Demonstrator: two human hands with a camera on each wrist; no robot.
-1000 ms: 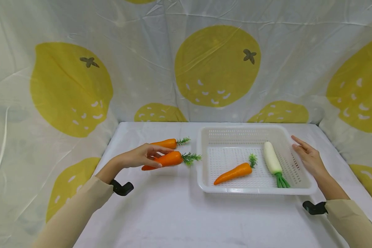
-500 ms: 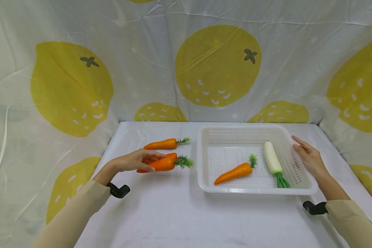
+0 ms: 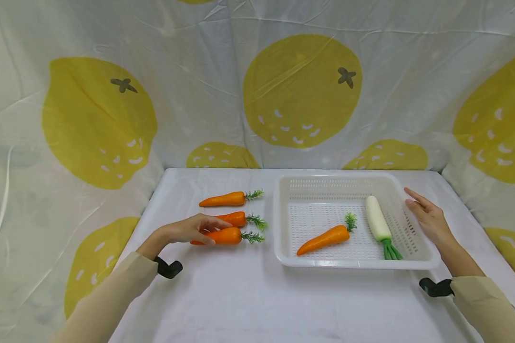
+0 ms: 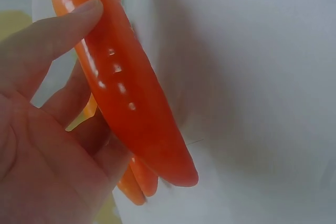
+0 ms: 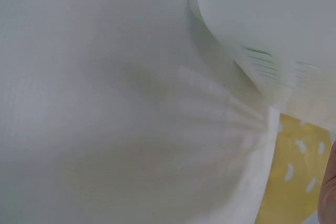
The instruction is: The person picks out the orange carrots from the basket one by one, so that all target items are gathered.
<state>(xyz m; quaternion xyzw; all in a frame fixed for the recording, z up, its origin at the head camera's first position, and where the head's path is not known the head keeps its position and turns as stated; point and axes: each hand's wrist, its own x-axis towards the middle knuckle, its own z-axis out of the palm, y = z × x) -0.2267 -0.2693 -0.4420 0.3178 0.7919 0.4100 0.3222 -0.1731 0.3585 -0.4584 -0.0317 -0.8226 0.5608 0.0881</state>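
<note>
My left hand (image 3: 197, 228) pinches an orange carrot (image 3: 229, 236) with green leaves, low over the table left of the basket. In the left wrist view the thumb lies across this carrot (image 4: 126, 87), and its tapered tip points down and right. Just behind it lies a second carrot (image 3: 237, 218), partly hidden by my hand, and farther back a third carrot (image 3: 225, 199) lies fully visible. My right hand (image 3: 429, 220) rests against the right side of the white basket (image 3: 356, 263), fingers extended. Only a sliver of that hand (image 5: 328, 192) shows in the right wrist view.
Inside the perforated basket, another carrot (image 3: 324, 239) lies left of a white radish (image 3: 377, 219) with green stalks. A white cloth covers the table (image 3: 283, 305). A curtain (image 3: 210, 95) printed with yellow lemons hangs behind and along the sides.
My left hand has brought its carrot down and toward the table's front, somewhat left of where it was. The carrot behind it has come into view. My right hand and the basket stay put.
</note>
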